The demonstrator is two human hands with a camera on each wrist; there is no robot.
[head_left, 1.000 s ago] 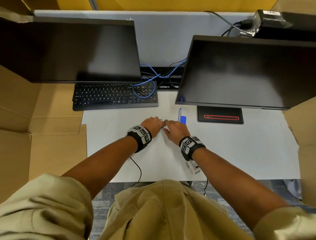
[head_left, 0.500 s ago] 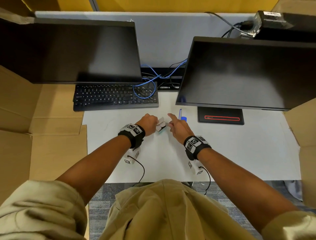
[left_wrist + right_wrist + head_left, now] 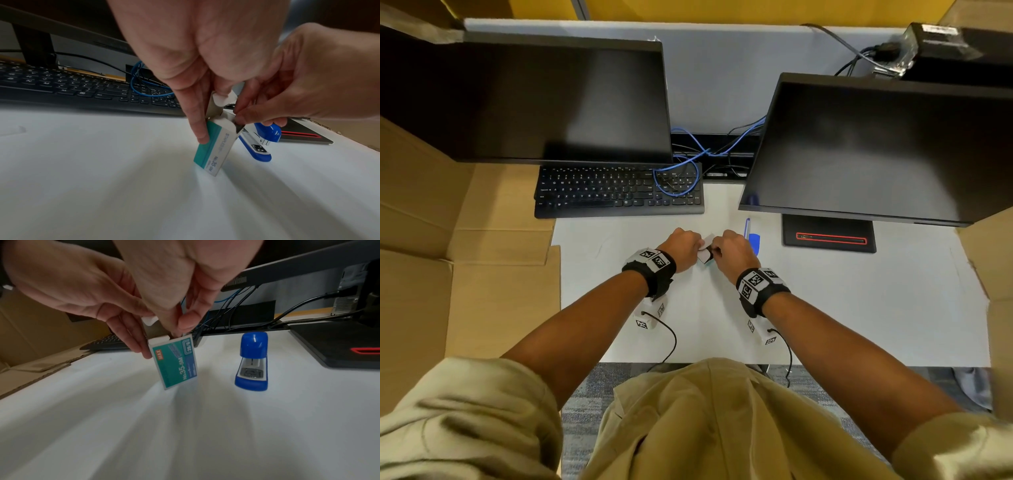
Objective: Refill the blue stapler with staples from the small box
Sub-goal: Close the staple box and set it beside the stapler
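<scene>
My left hand holds the small teal-and-white staple box upright just above the white desk, with its top flap open. In the left wrist view a finger lies along the box. My right hand reaches into the open top of the box, and its thumb and fingers pinch a thin grey strip of staples there. The blue stapler lies on the desk just right of my hands, untouched. It also shows in both wrist views.
A black keyboard with a looped blue cable lies behind my hands. Two dark monitors overhang the desk, and the right one's black base sits beside the stapler. Cardboard sheets flank the white desk.
The left hand has tipped the box upright. The right hand, which pointed at the flap half a second ago, now has its fingers curled into the box's open top.
</scene>
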